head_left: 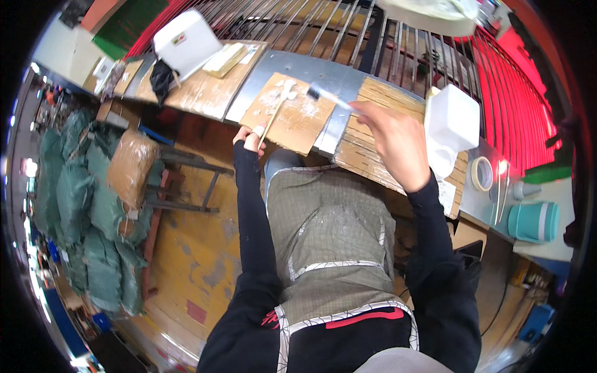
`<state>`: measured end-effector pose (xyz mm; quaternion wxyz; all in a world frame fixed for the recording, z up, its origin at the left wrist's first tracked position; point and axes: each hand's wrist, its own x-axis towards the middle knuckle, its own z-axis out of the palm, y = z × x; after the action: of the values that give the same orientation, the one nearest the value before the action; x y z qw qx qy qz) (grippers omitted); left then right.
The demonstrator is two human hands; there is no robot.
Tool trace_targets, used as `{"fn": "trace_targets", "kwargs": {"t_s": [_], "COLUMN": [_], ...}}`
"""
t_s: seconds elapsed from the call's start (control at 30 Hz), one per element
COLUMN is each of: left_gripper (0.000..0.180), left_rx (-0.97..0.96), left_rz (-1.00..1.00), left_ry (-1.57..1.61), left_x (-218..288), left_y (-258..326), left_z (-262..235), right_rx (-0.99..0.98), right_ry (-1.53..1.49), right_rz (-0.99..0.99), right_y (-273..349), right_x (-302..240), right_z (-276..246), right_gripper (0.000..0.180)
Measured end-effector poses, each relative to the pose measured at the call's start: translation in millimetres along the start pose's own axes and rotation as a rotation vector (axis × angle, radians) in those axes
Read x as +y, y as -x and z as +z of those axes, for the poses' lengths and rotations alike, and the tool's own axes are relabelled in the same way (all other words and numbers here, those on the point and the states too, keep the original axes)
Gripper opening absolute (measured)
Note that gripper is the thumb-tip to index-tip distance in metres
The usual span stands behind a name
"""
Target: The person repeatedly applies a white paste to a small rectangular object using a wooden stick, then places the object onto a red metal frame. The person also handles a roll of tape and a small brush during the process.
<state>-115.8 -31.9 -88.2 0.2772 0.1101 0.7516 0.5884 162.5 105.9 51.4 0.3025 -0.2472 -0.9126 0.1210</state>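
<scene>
My left hand (pixel 252 138) is closed around the lower end of a thin wooden stick (pixel 271 120) at the near edge of the bench. White material shows at the stick's far end, over a piece of brown cardboard (pixel 314 127) smeared with white flakes (pixel 273 96). Between the fingers of my right hand (pixel 393 142) is a small brush (pixel 334 98) with a pale handle and a dark head. The brush is slightly blurred. Its head points left above the cardboard, apart from the stick as far as I can tell.
On the bench's right are a white tub (pixel 453 118), a tape roll (pixel 481 173) and a teal bin (pixel 533 222). A white box (pixel 186 42) and black bag (pixel 161 82) stand left. Metal bars (pixel 336 31) run behind. Green sacks (pixel 74 168) and a stool (pixel 193 163) occupy the left floor.
</scene>
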Motion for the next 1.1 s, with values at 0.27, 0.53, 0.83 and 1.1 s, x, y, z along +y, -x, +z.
{"fn": "trace_targets", "kwargs": {"t_s": [0.27,0.53,0.83,1.1], "left_gripper": [0.036,0.048,0.076,0.058], "left_rx": [-0.032,0.129,0.073,0.409], "left_rz": [-0.147,0.047,-0.106,0.756], "left_ry": [-0.031,0.009,0.090,-0.100], "left_x": [-19.7,-38.3,-32.2,42.9], "left_y": [-47.5,-41.0,-33.0,43.2], "left_z": [-11.1,3.5,-13.5,3.6], "right_rx": [0.029,0.198,0.161,0.087], "right_ry": [0.106,0.246,0.421,0.425], "right_rz": [0.099,0.809,0.756,0.742], "right_y": [19.9,157.7,157.8,149.6], "right_x": [0.2,5.2,1.1,14.4], "right_z": [54.8,-100.1,-107.8,-78.6], "right_gripper": [0.031,0.041,0.033,0.035]}}
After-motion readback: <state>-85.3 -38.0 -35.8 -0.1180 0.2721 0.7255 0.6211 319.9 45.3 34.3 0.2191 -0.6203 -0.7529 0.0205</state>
